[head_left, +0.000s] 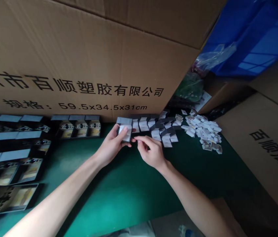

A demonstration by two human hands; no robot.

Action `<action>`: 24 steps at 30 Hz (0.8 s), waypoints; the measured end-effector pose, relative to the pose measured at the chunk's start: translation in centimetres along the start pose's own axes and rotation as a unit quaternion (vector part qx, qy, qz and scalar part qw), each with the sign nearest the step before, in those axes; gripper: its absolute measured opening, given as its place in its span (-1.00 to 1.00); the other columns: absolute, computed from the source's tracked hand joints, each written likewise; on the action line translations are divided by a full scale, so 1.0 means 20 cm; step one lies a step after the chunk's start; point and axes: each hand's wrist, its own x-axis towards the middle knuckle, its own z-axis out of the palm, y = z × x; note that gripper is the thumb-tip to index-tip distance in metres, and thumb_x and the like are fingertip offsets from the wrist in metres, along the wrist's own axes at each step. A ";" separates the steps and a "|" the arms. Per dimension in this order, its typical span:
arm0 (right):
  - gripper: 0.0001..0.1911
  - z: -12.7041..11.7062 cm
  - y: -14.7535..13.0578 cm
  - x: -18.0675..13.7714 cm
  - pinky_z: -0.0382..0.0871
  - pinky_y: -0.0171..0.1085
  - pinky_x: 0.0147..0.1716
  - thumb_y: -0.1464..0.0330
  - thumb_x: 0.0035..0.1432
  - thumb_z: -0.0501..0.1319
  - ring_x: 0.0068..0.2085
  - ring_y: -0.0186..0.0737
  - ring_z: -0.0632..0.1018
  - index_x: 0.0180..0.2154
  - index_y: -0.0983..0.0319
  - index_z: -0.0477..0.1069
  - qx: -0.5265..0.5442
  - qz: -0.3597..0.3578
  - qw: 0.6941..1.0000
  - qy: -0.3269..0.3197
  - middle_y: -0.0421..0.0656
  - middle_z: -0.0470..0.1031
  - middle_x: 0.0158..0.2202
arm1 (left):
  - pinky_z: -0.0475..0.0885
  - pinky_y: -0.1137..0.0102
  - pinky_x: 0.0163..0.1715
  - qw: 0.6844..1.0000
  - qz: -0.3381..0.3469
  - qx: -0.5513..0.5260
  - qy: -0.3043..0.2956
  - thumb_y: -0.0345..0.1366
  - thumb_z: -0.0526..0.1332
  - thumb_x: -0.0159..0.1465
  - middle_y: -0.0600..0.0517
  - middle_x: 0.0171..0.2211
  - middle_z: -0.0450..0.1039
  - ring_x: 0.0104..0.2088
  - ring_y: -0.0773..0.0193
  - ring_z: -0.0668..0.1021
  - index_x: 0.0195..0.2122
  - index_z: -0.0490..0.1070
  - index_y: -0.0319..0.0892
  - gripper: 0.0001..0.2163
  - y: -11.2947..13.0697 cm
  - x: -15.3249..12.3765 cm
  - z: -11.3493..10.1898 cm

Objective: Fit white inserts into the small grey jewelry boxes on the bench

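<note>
My left hand is closed around a small open grey box with a white lining, held just above the green table. My right hand pinches at the box's right edge with thumb and forefinger; what the pinch holds is too small to make out. Behind the hands stands a row of similar small grey boxes with white inserts. To the right lies a loose heap of small white pieces.
A big printed cardboard carton walls off the back. Open black boxes with gold inserts fill the left side. Another carton stands at the right, with a blue crate and plastic bags behind it.
</note>
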 end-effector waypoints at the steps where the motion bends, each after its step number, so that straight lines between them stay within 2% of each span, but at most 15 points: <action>1: -0.76 0.00 0.00 0.00 0.39 -0.35 -0.52 0.48 0.34 0.11 -0.50 -0.37 0.50 -0.12 0.20 0.54 -0.001 -0.003 1.000 0.000 -0.16 0.63 -0.34 | 0.53 0.45 -0.40 1.000 0.001 0.011 0.000 -0.09 0.38 0.28 -0.05 -0.09 0.57 -0.31 0.30 0.61 -0.11 0.39 -0.15 -0.69 0.00 0.00 0.00; 8: -0.77 0.00 0.00 0.00 0.37 -0.36 -0.51 0.50 0.34 0.12 -0.52 -0.39 0.47 -0.12 0.24 0.55 0.001 -0.018 1.000 -0.015 -0.15 0.60 -0.36 | 0.41 0.47 -0.53 0.999 0.018 0.046 0.006 -0.15 0.39 0.28 -0.06 -0.13 0.59 -0.43 0.35 0.57 -0.17 0.40 -0.17 -0.74 0.01 -0.01 0.00; 12: -0.77 0.00 0.00 0.00 0.37 -0.36 -0.52 0.49 0.34 0.12 -0.52 -0.39 0.47 -0.13 0.23 0.55 0.000 -0.016 1.000 -0.012 -0.15 0.61 -0.35 | 0.44 0.48 -0.51 0.999 0.021 0.036 0.014 -0.17 0.39 0.28 -0.06 -0.13 0.59 -0.42 0.35 0.58 -0.15 0.40 -0.17 -0.74 0.00 -0.02 0.01; 18: -0.77 0.00 0.01 0.00 0.44 -0.35 -0.50 0.48 0.33 0.12 -0.47 -0.35 0.55 -0.12 0.20 0.54 0.008 0.008 1.000 -0.009 -0.14 0.67 -0.26 | 0.62 0.41 -0.34 0.997 -0.026 -0.069 0.003 -0.18 0.35 0.32 -0.03 -0.18 0.59 -0.30 0.27 0.63 -0.19 0.43 -0.16 -0.81 0.02 -0.01 0.01; 21: -0.78 0.00 0.01 0.00 0.49 -0.34 -0.47 0.45 0.33 0.12 -0.44 -0.32 0.59 -0.14 0.19 0.54 -0.008 0.023 1.000 0.016 -0.14 0.68 -0.27 | 0.66 0.30 -0.14 0.991 -0.053 -0.121 0.000 -0.32 0.35 0.31 0.00 -0.19 0.60 -0.21 0.24 0.66 -0.19 0.46 -0.15 -0.90 0.03 -0.01 0.01; 24: -0.78 -0.01 0.01 0.01 0.51 -0.35 -0.45 0.45 0.33 0.12 -0.43 -0.32 0.61 -0.15 0.20 0.55 -0.013 0.033 0.999 0.026 -0.14 0.68 -0.29 | 0.64 0.20 0.01 0.989 -0.062 -0.132 0.011 -0.46 0.35 0.28 0.00 -0.18 0.62 -0.15 0.22 0.68 -0.18 0.48 -0.16 -0.87 0.04 -0.02 0.01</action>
